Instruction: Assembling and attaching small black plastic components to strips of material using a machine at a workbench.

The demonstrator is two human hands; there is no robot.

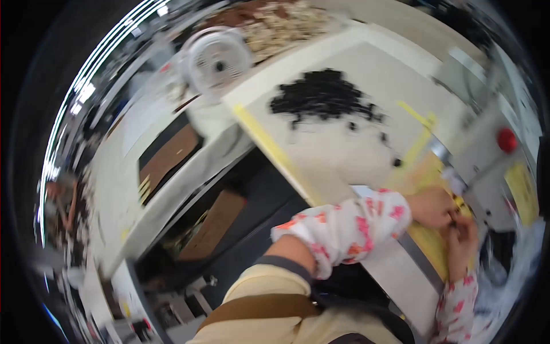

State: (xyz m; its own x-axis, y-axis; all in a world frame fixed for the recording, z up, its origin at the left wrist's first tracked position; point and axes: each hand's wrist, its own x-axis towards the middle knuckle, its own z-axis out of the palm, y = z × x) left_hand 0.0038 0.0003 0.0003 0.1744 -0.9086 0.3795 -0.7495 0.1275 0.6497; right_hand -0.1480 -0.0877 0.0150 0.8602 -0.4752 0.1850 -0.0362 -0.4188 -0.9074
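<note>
Fingers of the left hand (pixel 431 207) and right hand (pixel 464 239) are bent and meet at the right of the frame. Blur obscures the fingertips; whether they grip anything cannot be told. A small yellow-and-black part (pixel 460 203) lies right at them, touching or just beside. A yellow surface (pixel 431 243) is below the hands. Both forearms wear white floral sleeves (pixel 358 230).

A loose heap of small black pieces (pixel 329 94) lies on the pale bench (pixel 321 157), upper centre, well apart from the hands; several stray pieces trail toward the right. A yellow strip (pixel 260 135) follows the bench's left edge. A red knob (pixel 506 140) is on the pale machine (pixel 484 163), right. A white fan (pixel 219 60) stands upper left of centre, beside a pile of cream pieces (pixel 283 28).
</note>
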